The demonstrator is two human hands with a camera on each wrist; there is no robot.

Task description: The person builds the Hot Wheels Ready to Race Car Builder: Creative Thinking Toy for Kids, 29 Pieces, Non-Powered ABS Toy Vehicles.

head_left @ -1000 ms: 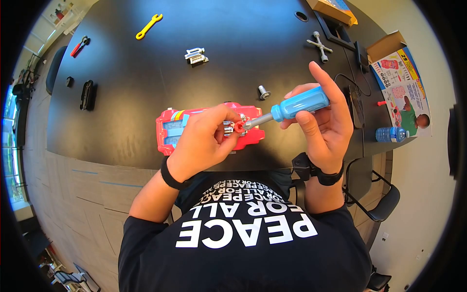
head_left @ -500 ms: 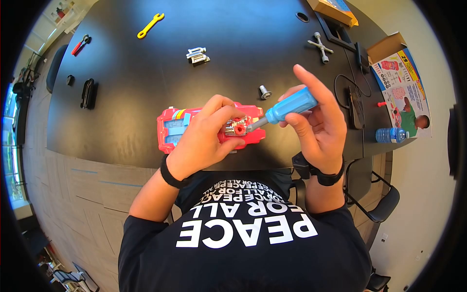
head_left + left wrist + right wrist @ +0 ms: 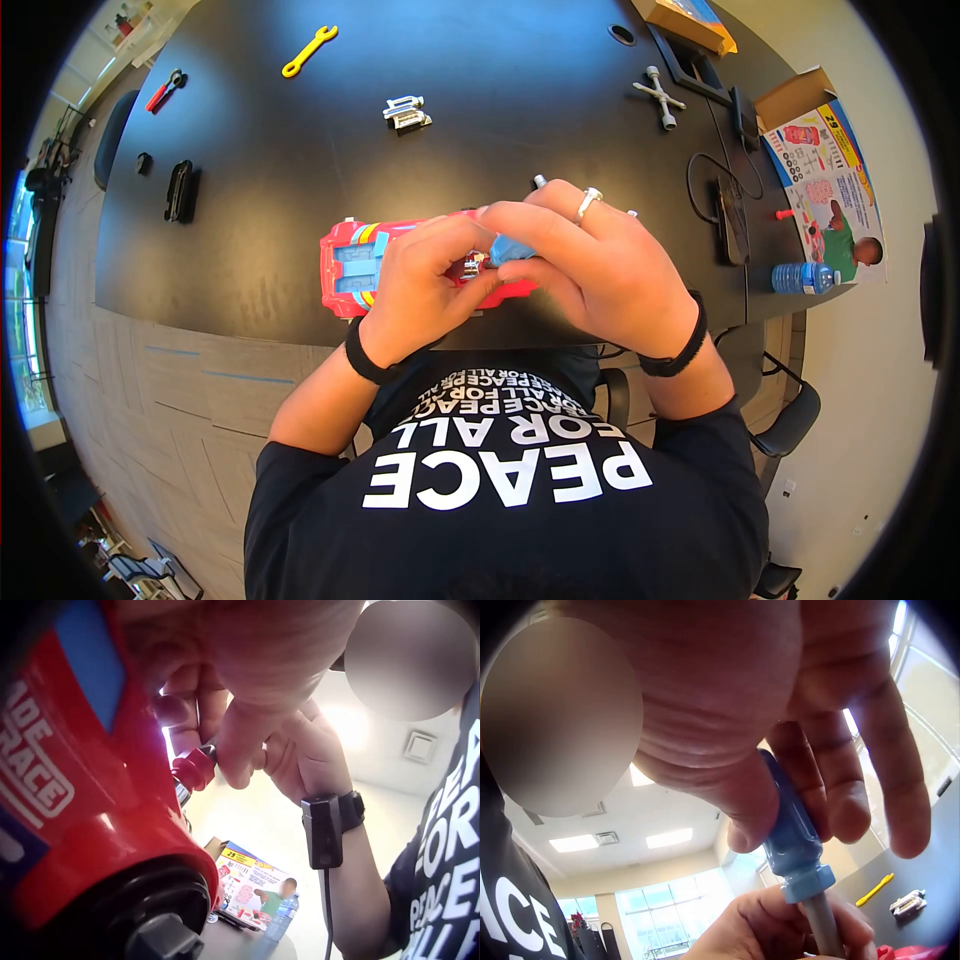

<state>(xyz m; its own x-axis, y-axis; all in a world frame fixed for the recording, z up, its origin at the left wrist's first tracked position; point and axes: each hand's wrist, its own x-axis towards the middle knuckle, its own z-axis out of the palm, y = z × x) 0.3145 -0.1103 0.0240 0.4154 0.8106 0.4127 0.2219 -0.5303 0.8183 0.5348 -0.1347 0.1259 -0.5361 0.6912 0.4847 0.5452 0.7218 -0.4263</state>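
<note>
A red toy car (image 3: pixel 335 290) with a light blue panel lies near the table's front edge. My left hand (image 3: pixel 420 270) reaches across it, thumb and fingers pinching around a red screw (image 3: pixel 193 769) at the chrome engine piece (image 3: pixel 473 265). From the right side, my right hand (image 3: pixel 610 260) grips the blue handle of a toy screwdriver (image 3: pixel 791 832) between thumb and index finger, the other fingers extended. Its grey shaft points down between the left fingers, and in the left wrist view the tip meets the screw head. From above, the right hand covers most of the tool.
Across the table lie a yellow wrench (image 3: pixel 310 52), a chrome part (image 3: pixel 407 114), a red-handled ratchet (image 3: pixel 167 90), a black part (image 3: pixel 180 192) and a grey lug wrench (image 3: pixel 659 97). A grey bolt (image 3: pixel 541 181) peeks out behind the right hand. A water bottle (image 3: pixel 803 278) stands right, by an illustrated box (image 3: pixel 825 180).
My right hand has swung left and over the car, bringing the screwdriver from a slant to a steeper angle above the red screw. The left hand's fingers have closed in around it.
</note>
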